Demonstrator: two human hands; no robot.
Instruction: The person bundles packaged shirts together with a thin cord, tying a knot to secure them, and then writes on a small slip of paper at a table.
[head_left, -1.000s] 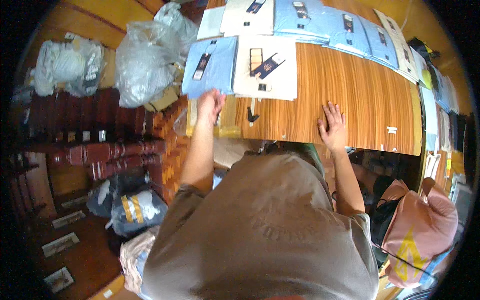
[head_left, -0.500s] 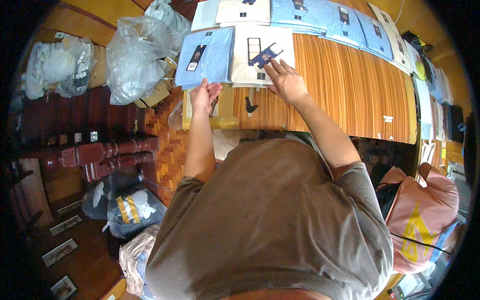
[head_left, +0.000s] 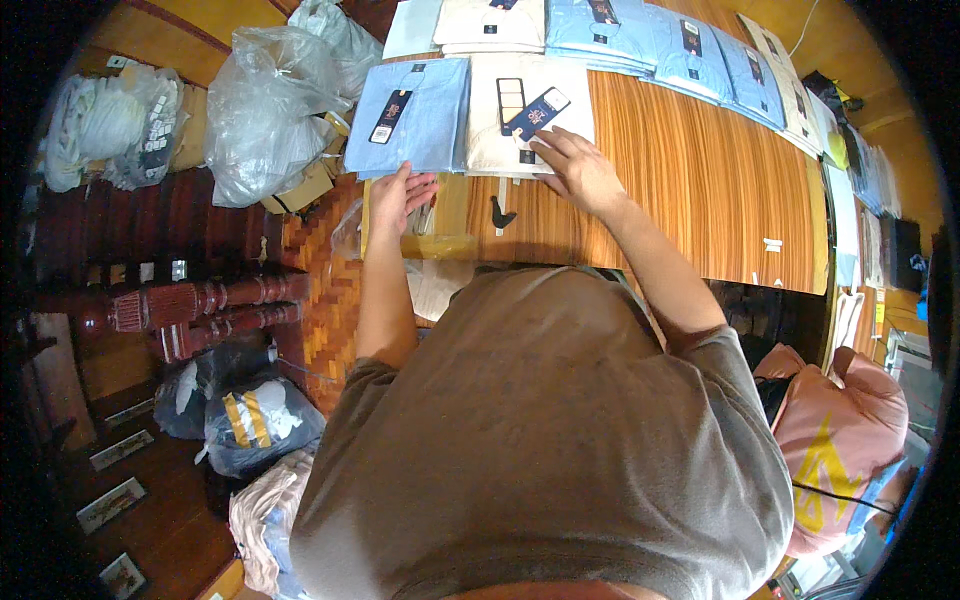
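A folded light blue garment (head_left: 436, 115) lies with others at the table's near left corner, a dark hang tag (head_left: 391, 115) on it. My left hand (head_left: 400, 197) is at its front edge, fingers apart and holding nothing I can see. Beside it lies a folded cream garment (head_left: 487, 152) with a dark label with pale windows (head_left: 510, 101) and a slanted dark blue tag (head_left: 538, 112). My right hand (head_left: 586, 172) rests at the cream garment's front right corner, fingers outstretched just below the blue tag. Whether a fingertip presses on the cloth is unclear.
More folded blue garments (head_left: 605, 35) and a folded cream one (head_left: 480, 30) line the table's far side. A black bird-shaped piece (head_left: 502, 214) is by the wood-grain table's (head_left: 690, 170) front edge. Clear plastic bags (head_left: 270, 110) stand left; a pink bag (head_left: 840, 440) is at lower right.
My right hand has drawn slightly toward me and right, off the blue tag to the cream garment's corner. My left hand stays near the blue garment's front edge. The view has shifted a little.
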